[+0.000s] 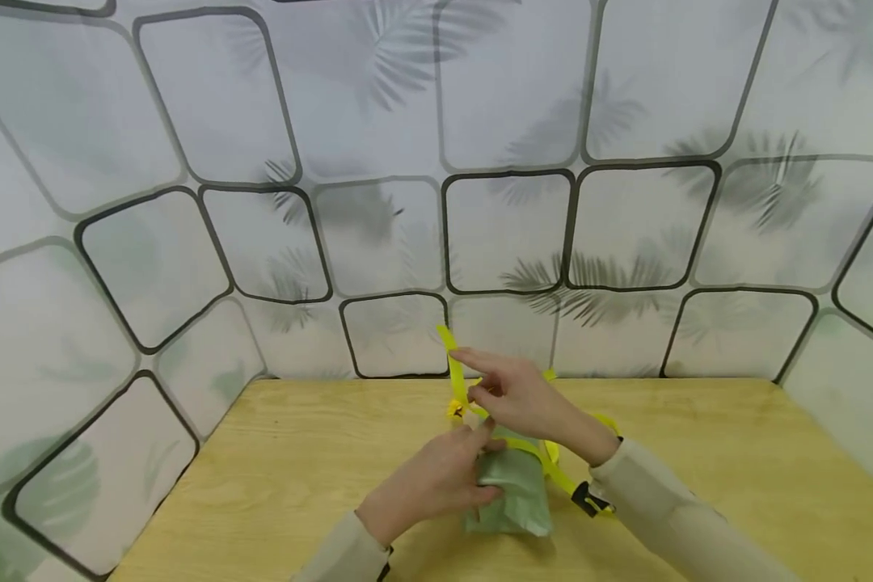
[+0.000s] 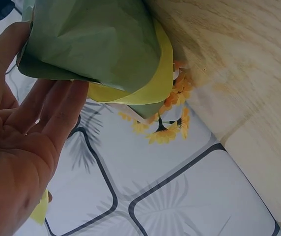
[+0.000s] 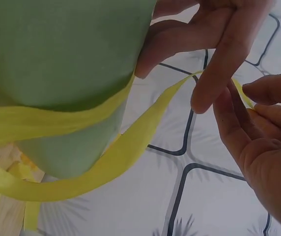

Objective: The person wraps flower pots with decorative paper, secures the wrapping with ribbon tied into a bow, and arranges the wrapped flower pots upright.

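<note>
A small bouquet wrapped in green paper (image 1: 512,489) lies over the table, its orange-yellow flowers (image 2: 162,132) poking out past a yellow inner layer (image 2: 162,73). My left hand (image 1: 444,477) holds the wrapped bouquet, thumb on one side and fingers along the paper. A yellow ribbon (image 3: 126,152) loops round the wrapping and runs behind a left fingertip to my right hand (image 1: 520,396). There the right fingers (image 3: 229,115) pinch the ribbon, and a flat length of it stands up past the index finger in the head view.
More yellow ribbon and a black buckle (image 1: 589,499) lie by the right sleeve (image 1: 669,493). The wooden table (image 1: 298,453) ends at a patterned fabric wall (image 1: 378,234) behind the bouquet, with more wall at both sides.
</note>
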Demonstrator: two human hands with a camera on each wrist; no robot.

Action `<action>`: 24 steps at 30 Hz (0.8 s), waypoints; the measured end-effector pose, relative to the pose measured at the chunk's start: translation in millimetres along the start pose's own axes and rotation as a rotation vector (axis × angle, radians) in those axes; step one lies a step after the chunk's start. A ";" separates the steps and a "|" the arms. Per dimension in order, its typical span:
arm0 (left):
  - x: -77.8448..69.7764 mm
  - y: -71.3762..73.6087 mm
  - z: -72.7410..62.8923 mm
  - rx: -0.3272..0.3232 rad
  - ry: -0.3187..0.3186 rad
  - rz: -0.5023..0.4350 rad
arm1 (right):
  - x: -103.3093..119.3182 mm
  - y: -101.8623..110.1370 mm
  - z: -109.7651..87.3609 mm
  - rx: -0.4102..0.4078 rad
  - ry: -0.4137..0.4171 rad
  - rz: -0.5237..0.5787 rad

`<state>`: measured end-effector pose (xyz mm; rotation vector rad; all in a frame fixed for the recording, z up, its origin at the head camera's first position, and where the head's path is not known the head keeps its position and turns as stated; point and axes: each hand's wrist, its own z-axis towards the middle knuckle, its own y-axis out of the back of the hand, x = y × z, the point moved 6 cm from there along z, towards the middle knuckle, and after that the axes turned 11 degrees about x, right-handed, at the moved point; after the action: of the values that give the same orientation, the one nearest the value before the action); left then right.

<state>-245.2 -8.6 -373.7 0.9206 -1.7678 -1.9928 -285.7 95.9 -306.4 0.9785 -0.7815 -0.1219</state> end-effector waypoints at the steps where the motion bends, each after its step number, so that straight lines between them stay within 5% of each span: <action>1: 1.3 0.8 -0.2 -0.002 0.001 -0.012 | 1.5 -0.3 1.2 0.002 0.006 0.003; 10: 6.7 0.7 -0.1 0.029 -0.001 -0.094 | 7.7 -2.0 3.0 0.008 0.000 0.024; 17: 6.7 1.8 -1.0 0.013 0.005 -0.053 | 2.5 -7.0 10.2 0.070 -0.004 0.089; 20: 6.3 2.5 -1.2 0.010 0.002 -0.042 | -3.4 -8.0 14.7 0.111 -0.020 0.128; 24: 5.0 1.3 0.3 0.013 -0.003 -0.062 | -20.8 -0.4 9.8 0.065 -0.074 0.073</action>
<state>-249.4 -11.7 -373.7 0.9889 -1.7758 -2.0239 -307.0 97.7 -314.9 1.0105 -0.8923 -0.0698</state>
